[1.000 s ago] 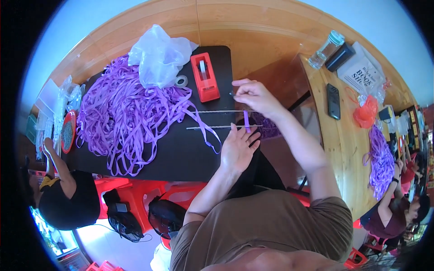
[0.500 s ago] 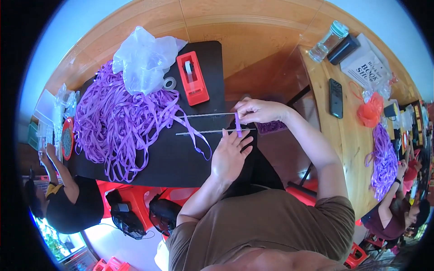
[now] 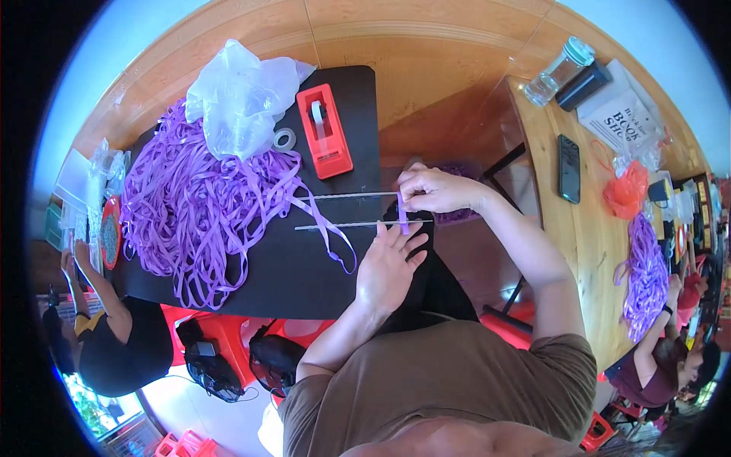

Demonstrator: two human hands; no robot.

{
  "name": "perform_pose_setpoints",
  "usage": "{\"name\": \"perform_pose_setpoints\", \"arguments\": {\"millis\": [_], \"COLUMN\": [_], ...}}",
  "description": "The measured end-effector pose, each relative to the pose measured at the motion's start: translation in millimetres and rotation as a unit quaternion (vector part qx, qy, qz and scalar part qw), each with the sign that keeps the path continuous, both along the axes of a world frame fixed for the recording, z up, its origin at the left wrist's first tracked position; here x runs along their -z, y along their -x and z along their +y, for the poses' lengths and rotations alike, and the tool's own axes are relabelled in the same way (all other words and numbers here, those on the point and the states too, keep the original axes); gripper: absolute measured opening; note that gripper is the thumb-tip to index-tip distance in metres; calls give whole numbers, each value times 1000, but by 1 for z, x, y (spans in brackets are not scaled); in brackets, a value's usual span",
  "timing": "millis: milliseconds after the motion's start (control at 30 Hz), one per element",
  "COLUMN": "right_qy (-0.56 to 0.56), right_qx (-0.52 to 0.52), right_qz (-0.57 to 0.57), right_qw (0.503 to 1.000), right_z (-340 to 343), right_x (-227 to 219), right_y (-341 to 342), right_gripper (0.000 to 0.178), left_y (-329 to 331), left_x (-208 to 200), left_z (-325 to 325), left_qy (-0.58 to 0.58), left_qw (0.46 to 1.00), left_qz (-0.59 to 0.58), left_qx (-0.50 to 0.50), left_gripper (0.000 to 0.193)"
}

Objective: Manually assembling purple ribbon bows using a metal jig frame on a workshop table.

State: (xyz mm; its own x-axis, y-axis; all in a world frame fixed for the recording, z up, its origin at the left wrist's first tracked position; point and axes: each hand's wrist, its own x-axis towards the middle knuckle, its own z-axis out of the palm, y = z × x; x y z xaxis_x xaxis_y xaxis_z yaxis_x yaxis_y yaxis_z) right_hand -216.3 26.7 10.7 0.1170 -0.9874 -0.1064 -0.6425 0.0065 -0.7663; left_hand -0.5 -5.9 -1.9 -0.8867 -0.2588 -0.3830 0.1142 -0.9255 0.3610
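Note:
Two thin, straight rods, the upper rod and the lower rod, run side by side and jut past the right edge of the dark table. A short stretch of purple ribbon spans them near their right ends. My right hand pinches this ribbon at the upper rod. Below, my left hand is palm up with its fingers spread, the fingertips at the lower rod beside the ribbon. Another loose ribbon strand hangs over the rods' left ends, by a large heap of purple ribbon.
On the dark table are a red tape dispenser, a tape roll and a clear plastic bag. A wooden table at right bears a phone and a bottle. Other people sit at far left and right.
Both hands keep nearly the same places at the rods. The right hand's fingers have shifted slightly on the ribbon. The whole view has moved a little.

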Motion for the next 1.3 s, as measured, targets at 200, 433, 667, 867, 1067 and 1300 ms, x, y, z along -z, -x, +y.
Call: {"name": "perform_pose_setpoints", "arguments": {"millis": [200, 433, 667, 867, 1067, 1300], "right_qy": [-56, -40, -81, -113, -127, -61], "right_qx": [52, 97, 145, 220, 227, 266], "right_qz": [39, 86, 114, 193, 292, 384], "right_qw": [996, 991, 979, 950, 920, 882], "right_z": [-2, -1, -5, -8, -13, -5], "right_x": [-3, 2, -13, -27, -44, -36], "right_y": [-6, -11, -22, -44, -61, -77], "right_gripper": [12, 17, 24, 21, 19, 20], "left_y": [1, 1, 0, 1, 1, 2], "left_x": [-2, -2, 0, 0, 1, 2], "left_z": [0, 0, 1, 1, 1, 1], "left_qy": [3, 4, -3, -3, -12, -15], "left_qw": [1000, 1000, 1000, 1000, 1000, 1000], "left_qz": [-2, -4, 1, 2, 5, 19], "left_qx": [-1, -5, -7, -10, -16, -4], "left_gripper": [61, 62, 64, 61, 55, 53]}}
